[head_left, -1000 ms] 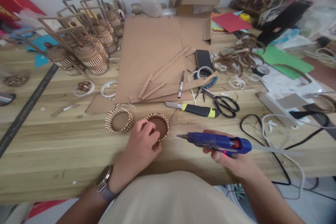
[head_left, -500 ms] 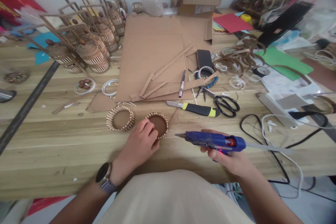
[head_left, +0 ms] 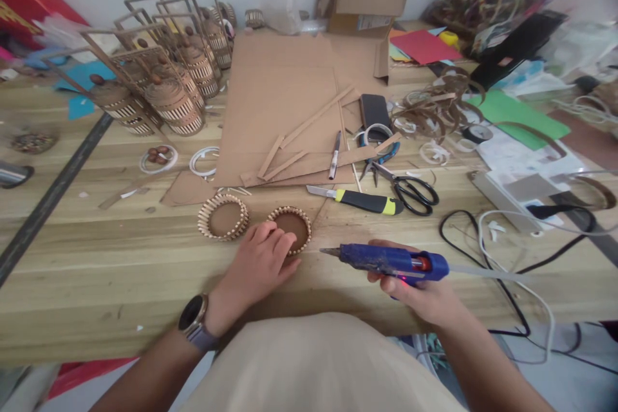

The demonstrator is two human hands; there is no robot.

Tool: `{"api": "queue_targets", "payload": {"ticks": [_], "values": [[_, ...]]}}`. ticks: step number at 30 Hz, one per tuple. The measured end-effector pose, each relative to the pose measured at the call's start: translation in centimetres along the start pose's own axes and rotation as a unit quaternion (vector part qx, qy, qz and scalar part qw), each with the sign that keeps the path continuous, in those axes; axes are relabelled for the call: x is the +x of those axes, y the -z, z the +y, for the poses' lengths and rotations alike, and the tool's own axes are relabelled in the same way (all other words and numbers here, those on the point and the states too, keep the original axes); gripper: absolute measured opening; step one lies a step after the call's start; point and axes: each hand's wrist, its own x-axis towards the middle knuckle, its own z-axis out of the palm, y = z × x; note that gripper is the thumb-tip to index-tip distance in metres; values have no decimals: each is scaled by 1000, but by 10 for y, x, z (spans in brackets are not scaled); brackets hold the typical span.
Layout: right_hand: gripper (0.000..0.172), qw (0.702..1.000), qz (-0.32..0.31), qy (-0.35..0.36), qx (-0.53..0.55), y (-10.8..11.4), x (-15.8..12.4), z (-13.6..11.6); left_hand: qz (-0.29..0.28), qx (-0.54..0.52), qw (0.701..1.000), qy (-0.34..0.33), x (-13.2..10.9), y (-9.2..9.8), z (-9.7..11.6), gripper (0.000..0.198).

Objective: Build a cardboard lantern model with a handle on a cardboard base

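My left hand rests on the near edge of a small round brown disc with a slatted rim, fingers curled over its rim. A second slatted ring lies just to its left on the wooden table. My right hand grips a blue glue gun, held level with its nozzle pointing left, a short gap from the disc. A watch sits on my left wrist.
Beyond the rings lie a yellow-black utility knife, black scissors, a pen, cardboard sheets and strips. Several slatted cardboard lanterns stand at the back left. Black and white cables loop at the right.
My left hand has slid slightly toward the near rim of the disc. The glue gun has drifted a little left and down; the view shifted slightly.
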Motion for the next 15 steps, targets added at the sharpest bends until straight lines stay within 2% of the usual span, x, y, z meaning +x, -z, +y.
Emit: {"api": "queue_targets", "payload": {"ticks": [5,11,15], "values": [[44,1000,-3,-6,4,-1,0,1,-34,19,999,10,3,4,5,18],[43,1000,-4,3,9,-1,0,5,-6,17,999,34,8,5,11,21],[38,999,24,-33,28,-7,-2,7,21,-37,998,51,8,2,15,16]]}}
